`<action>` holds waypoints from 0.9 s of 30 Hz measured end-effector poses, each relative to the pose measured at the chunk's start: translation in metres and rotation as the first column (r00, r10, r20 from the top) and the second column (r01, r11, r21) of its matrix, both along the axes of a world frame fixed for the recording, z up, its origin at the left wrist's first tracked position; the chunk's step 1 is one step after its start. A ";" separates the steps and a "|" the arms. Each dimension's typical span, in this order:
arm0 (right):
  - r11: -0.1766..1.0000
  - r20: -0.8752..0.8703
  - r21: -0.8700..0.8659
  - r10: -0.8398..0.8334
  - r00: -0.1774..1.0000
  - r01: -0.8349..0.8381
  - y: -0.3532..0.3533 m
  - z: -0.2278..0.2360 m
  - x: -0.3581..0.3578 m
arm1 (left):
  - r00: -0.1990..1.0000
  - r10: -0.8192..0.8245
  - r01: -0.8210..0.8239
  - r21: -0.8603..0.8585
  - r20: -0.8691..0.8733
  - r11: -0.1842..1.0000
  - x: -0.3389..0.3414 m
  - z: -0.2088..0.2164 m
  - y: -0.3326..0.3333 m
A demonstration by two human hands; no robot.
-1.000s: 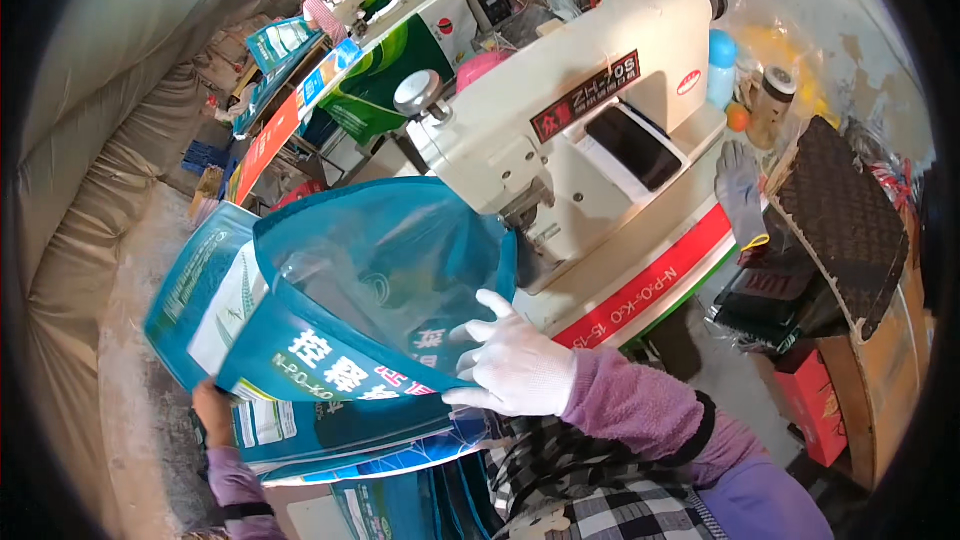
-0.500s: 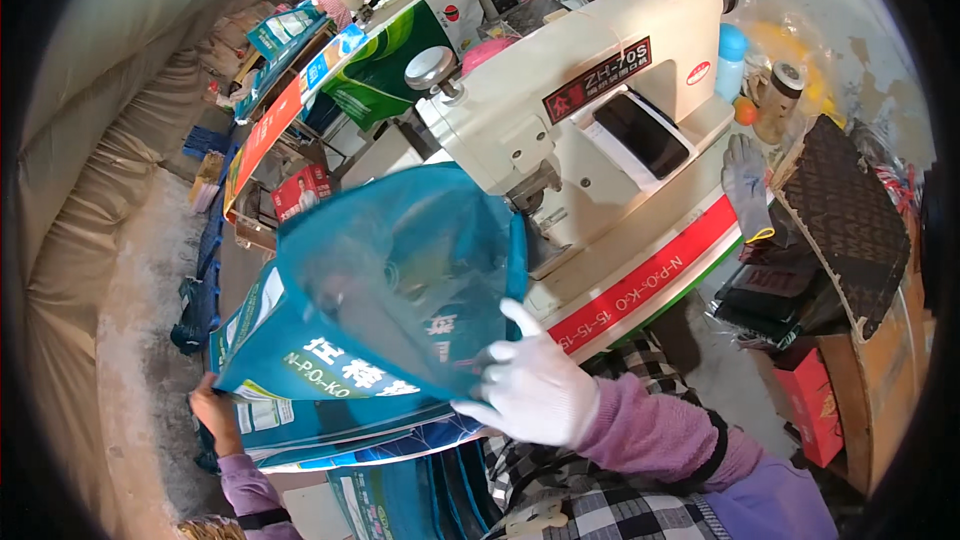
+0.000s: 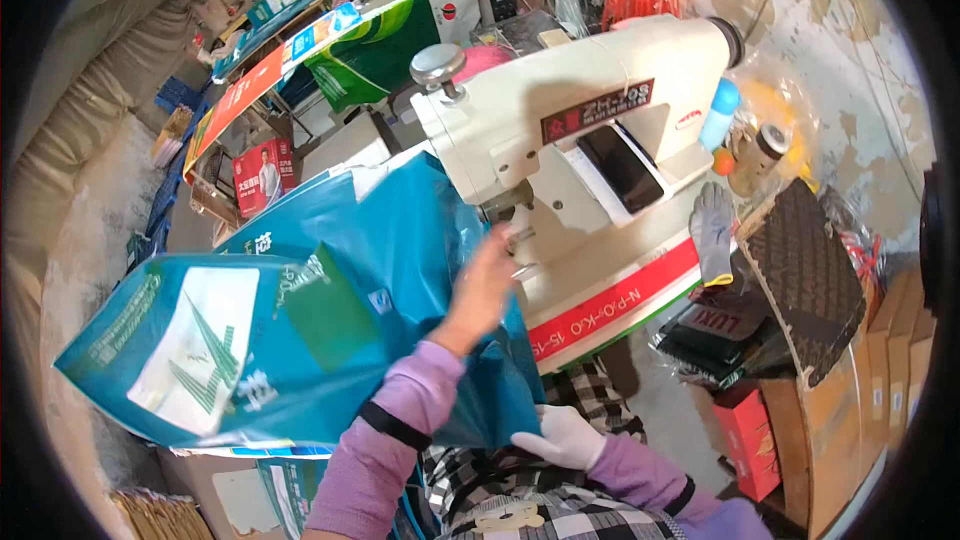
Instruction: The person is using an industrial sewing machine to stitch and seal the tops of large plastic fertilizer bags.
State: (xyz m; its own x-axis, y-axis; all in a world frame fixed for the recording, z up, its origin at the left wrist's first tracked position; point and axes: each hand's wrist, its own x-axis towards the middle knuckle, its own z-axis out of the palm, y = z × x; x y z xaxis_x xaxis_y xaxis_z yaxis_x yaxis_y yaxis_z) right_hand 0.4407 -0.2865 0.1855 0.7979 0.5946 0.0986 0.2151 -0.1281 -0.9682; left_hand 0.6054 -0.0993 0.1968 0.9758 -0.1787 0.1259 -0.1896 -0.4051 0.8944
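Note:
A large teal woven sack (image 3: pixel 330 340) with white and green print lies spread and creased to the left of a cream sewing machine (image 3: pixel 590 80). My bare left hand (image 3: pixel 484 285) reaches across the sack to the sewing head, beside the needle and presser foot (image 3: pixel 525 270). Motion smears its fingers, so their grip is unclear. In a white glove, my right hand (image 3: pixel 566 438) is lower down, near my lap, pinching the sack's near right edge. Part of the sack beneath my left forearm is hidden.
A phone (image 3: pixel 622 170) rests on the machine's base. Right of it are a grey glove (image 3: pixel 712 232), a blue bottle (image 3: pixel 720 112) and a brown cardboard piece (image 3: pixel 805 280). A red box (image 3: pixel 264 178) stands beyond the sack. More teal sacks (image 3: pixel 290 488) lie below.
My left hand has come from the sack's far left corner across to the sewing head. My right hand has dropped toward my lap. The sack's raised, gaping mouth has flattened and spread leftward.

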 end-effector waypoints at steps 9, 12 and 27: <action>0.997 0.084 -0.076 0.033 0.996 -0.026 -0.002 0.025 0.003 | 0.991 0.072 -0.107 0.340 0.115 0.934 -0.004 0.003 0.073; 0.993 0.135 -0.109 0.050 0.990 -0.035 -0.002 0.032 0.003 | 0.941 -0.192 0.074 0.385 0.278 0.920 -0.002 0.022 0.061; 0.999 0.203 -0.048 -0.010 0.979 0.020 0.006 0.039 -0.002 | 0.861 0.243 -0.439 -0.413 -0.446 0.798 -0.002 0.000 0.022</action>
